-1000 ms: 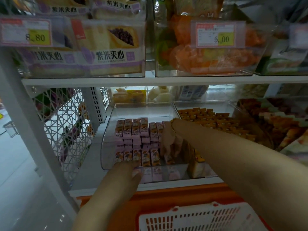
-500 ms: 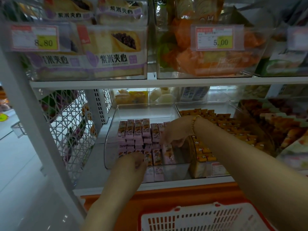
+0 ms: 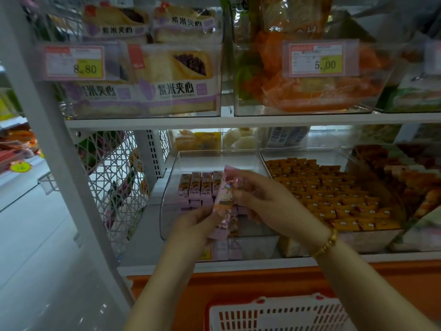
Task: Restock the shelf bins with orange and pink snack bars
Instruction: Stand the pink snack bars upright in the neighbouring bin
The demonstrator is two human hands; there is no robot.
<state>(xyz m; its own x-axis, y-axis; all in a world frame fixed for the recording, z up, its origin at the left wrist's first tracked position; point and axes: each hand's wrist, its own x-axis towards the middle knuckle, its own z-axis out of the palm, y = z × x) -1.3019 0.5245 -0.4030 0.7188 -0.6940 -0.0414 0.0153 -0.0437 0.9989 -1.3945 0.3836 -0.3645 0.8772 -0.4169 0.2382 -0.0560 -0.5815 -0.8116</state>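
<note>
Pink snack bar [image 3: 225, 194]: I am holding it tilted, upper end leaning away from me, over the front half of the left clear bin [image 3: 167, 211]. My left hand [image 3: 198, 225] is curling its fingers round the lower end. My right hand [image 3: 262, 199] is pinching the upper part between thumb and fingers. More pink wrapper is showing under my left fingers, so I may be carrying several; the count is not readable.

Status, pink: a standing row [image 3: 198, 185] of bars is filling the middle of that bin, with lower pink rows in front of it. The rear of the bin is showing bare floor, so I am judging it roughly half stocked.

Status, orange: orange snack bars [image 3: 334, 194] are lying in close rows from back to front of the right clear bin [image 3: 372, 240]. I am judging this one nearly done.

Remaining: seating the bar in hand beside the standing row, then filling in behind it. Basket [image 3: 274, 316] is sitting below my forearms. Only its white lattice is showing, so I cannot tell what stock is left.
</note>
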